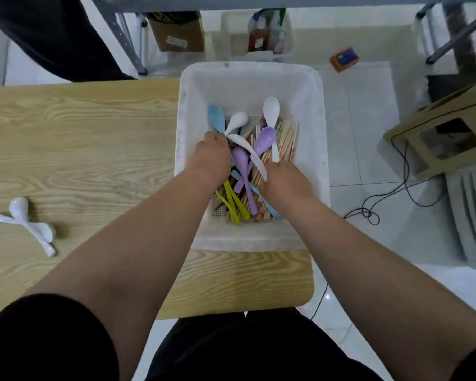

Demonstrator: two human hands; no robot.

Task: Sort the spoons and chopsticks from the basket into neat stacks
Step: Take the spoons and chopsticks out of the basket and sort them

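Light wood-grain table (94,133), white basket (250,70) at its right end, two crossed white spoons (24,222) at left

Three white spoons (238,121), two purple spoons (266,137) and at least two blue spoons (215,116) are lying about the fingers of the left hand (212,155) and right hand (286,180) in one basket (193,105), chopsticks (286,136) past counting; two crossed spoons (25,221) are lying well left of the fingers.

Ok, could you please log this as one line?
left hand: grips spoons | right hand: grips white spoon | table: two white spoons
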